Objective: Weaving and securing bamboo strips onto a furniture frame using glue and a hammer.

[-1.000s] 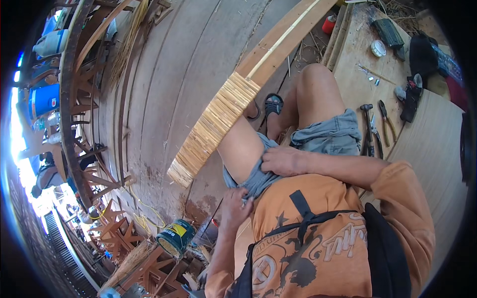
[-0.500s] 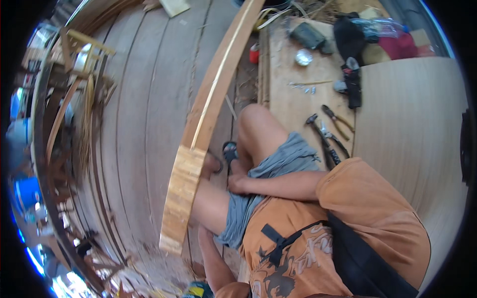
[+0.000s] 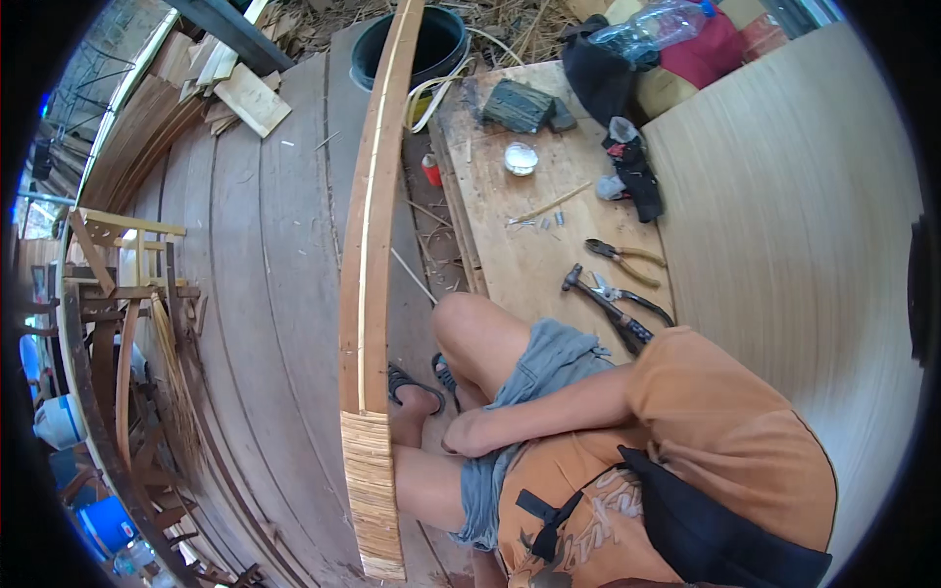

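A long brown wooden plank (image 3: pixel 351 265) crosses over my lap. A pale thin strip (image 3: pixel 368 196) runs along its middle, and its near end carries a tight rattan wrapping (image 3: pixel 371 495). My right hand (image 3: pixel 469 433) hangs between my bent legs, right of the wrapped part and apart from it in this view. Its fingers point down and are mostly hidden, so what they hold cannot be seen. Of my left arm only a bit of forearm (image 3: pixel 487 568) shows at the lower edge; the left hand is out of sight.
Pliers (image 3: pixel 627 262), a hammer (image 3: pixel 603 302) and cutters (image 3: pixel 635 296) lie on the board at right. Beyond are a round white container (image 3: pixel 520 159), a dark block (image 3: pixel 518 106) and a plastic bottle (image 3: pixel 652 31). A dark bucket (image 3: pixel 446 49) stands behind the plank; wooden frames (image 3: pixel 108 343) line the left.
The view has shifted, showing more of the far floor and bucket. The plank now appears more upright, and its wrapped end sits lower. My left forearm has mostly dropped out of view.
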Motion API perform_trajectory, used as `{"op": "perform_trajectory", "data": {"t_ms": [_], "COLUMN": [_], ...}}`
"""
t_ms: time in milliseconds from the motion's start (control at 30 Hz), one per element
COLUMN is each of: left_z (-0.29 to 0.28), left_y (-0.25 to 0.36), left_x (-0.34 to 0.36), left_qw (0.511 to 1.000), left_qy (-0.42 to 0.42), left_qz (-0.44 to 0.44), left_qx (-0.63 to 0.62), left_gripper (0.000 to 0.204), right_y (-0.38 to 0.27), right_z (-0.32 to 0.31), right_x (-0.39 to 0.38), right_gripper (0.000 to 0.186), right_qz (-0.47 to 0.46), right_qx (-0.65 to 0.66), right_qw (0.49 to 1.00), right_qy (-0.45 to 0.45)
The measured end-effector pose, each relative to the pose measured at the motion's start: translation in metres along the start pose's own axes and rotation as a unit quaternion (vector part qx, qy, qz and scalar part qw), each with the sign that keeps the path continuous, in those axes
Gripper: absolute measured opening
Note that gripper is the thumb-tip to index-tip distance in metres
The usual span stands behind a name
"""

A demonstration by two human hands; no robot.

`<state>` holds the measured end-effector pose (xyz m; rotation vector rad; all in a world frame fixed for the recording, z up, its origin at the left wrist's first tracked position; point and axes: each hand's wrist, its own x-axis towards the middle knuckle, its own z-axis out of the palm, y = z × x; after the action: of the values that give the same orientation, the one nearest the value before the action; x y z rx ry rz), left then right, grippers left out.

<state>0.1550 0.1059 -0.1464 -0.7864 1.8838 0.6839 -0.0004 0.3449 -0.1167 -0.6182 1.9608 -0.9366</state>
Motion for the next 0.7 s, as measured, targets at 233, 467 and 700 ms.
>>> {"op": "perform_trajectory", "data": {"t_ms": [233, 467, 700], "left_z": [-0.056, -0.123, -0.088], "left_y": [0.005, 0.089, 0.211], "left_x": [-0.04, -0.166, -0.171], "left_qw": [0.973, 0.982, 0.969], "left_qy": [0.002, 0.043, 0.008], "left_qz": [-0.067, 0.055, 0.219], "left_qx": [0.222, 0.174, 0.11], "left_gripper": [0.033, 0.039, 0.032], "right_y": [0.138, 0.227, 0.209], "right_z": [-0.197, -0.331, -0.387], "right_x": [-0.125, -0.103, -0.063], "right_gripper": [0.025, 0.043, 0.018], "right_qz": [0.006, 0.09, -0.208], "right_qx": [0.141, 0.201, 0.497], "right_qw": [0.875, 0.686, 0.45], "right_qy": [0.464, 0.693, 0.713]}}
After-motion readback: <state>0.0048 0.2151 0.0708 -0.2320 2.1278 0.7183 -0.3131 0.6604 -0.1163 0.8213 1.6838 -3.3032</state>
